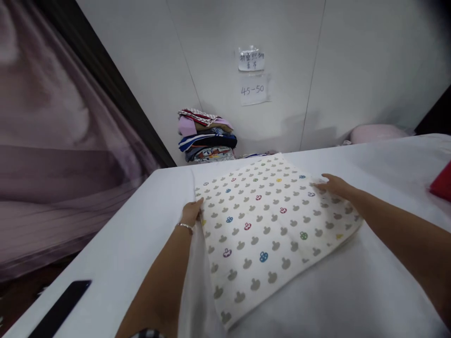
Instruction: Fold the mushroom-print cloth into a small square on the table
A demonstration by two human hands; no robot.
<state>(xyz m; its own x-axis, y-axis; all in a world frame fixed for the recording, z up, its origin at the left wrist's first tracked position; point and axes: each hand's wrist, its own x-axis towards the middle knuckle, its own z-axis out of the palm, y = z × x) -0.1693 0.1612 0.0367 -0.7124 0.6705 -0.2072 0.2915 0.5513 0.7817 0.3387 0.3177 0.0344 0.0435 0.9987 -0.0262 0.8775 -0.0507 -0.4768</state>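
Observation:
A folded cream cloth [271, 230] printed with grey and coloured mouse-head shapes lies flat on the white table [148, 225]. My left hand [192, 212], with a bracelet on the wrist, rests at the cloth's left edge, its fingers curled on that edge. My right hand [334, 185] lies on the cloth's far right corner, fingers stretched out flat and pressing down.
A stack of folded clothes [206, 136] sits against the white wall beyond the table. Two paper notes [252, 75] hang on the wall. A black flat object [59, 307] lies at the table's near left edge. Something red [442, 183] shows at the right, a pink bundle [377, 133] behind.

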